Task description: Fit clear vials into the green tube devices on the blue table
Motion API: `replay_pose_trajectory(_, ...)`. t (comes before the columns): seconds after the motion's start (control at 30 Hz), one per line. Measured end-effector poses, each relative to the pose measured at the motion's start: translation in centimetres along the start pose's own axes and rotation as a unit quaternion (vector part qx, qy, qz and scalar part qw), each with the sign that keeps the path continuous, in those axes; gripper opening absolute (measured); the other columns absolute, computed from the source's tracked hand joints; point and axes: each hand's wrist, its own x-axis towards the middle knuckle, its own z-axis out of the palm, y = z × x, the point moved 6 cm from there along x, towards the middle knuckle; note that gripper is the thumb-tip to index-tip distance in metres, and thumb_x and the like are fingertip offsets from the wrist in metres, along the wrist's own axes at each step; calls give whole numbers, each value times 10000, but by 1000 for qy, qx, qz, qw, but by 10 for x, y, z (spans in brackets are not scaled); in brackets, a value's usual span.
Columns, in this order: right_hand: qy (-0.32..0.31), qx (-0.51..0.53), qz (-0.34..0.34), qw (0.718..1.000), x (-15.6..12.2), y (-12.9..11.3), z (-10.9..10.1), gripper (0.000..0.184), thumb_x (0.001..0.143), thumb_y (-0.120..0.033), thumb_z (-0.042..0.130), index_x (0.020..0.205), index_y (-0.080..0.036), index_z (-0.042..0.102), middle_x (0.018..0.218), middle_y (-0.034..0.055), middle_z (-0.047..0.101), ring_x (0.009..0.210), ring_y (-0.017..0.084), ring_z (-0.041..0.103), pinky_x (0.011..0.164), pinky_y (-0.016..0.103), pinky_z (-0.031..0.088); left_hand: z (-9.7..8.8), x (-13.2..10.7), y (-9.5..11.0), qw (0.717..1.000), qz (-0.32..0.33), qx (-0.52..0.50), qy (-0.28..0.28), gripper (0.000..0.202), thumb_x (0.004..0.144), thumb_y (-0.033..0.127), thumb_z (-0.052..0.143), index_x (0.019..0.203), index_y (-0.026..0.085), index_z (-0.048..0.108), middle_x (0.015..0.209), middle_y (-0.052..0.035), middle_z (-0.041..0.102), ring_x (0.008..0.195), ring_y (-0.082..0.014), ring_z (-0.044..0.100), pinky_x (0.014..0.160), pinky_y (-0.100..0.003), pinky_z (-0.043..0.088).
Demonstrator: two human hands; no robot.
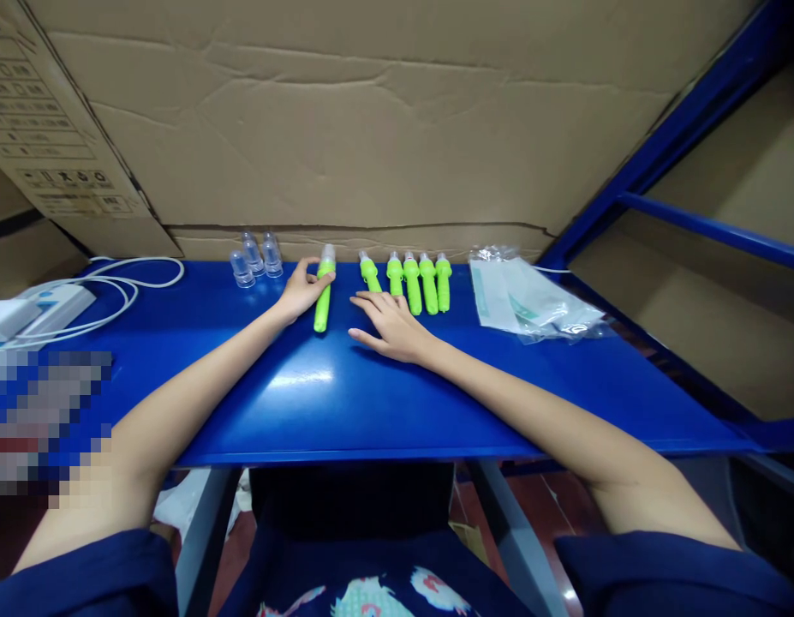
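My left hand [300,291] fingers loosely touch capped green pen [323,296], long axis vertical in frame; right hand [390,326] flat, empty, just right.

The table [345,403] is showing a glossy, smooth blue top, glaring under the light. The pens [419,283] are looking like matt green plastic, as is the pen [323,296] that the left hand [300,291] is touching. The caps [255,257] are showing clear, shiny plastic. The bags [531,300] are gleaming as thin clear film. The cardboard [371,111] behind is looking matt, creased brown paperboard
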Motion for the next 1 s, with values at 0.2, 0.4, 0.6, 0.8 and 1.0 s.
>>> replay_pose_trajectory(0.2,-35,-37,-3,999,-1,0,8,618,1081,-541,397,1549,-150,497,1671,207,384,1461,383,438,1114,612,394,-5,-2,6,990,64,128,5,637,909,375,678,1511,220,537,868,-30,723,831,-201,698,867,-347,569)
replay_pose_trajectory(0.4,2,-80,27,996,19,15,-9,590,1072,-449,424,1538,-93,491,1660,239,385,1476,392,419,1153,608,344,-2,1,5,990,77,121,-12,523,943,351,635,1457,255,632,1332,-73,743,1141,-260,712,1028,-393,543)
replay_pose_trajectory(0.6,-2,-126,70,990,70,39,-18,524,1042,-290,394,1485,-36,508,1617,281,417,1473,411,409,1166,588,297,7,1,0,989,10,145,-8,589,931,224,618,1513,162,548,1256,-150,735,1087,-265,717,995,-401,561)
replay_pose_trajectory(0.8,-18,-115,162,980,104,48,1,500,1047,-298,353,1410,-6,536,1458,303,559,1356,422,511,1118,598,325,13,0,-3,982,16,187,5,563,953,237,553,1497,106,502,1424,-233,603,1313,-328,605,1135,-510,465)
replay_pose_trajectory(1.0,-57,-131,154,978,108,43,17,459,1036,-261,376,1351,-18,605,1429,285,594,1378,404,498,1144,602,302,14,-1,-7,981,25,192,15,493,957,236,508,1441,144,495,1417,-221,585,1366,-341,549,1131,-549,457)
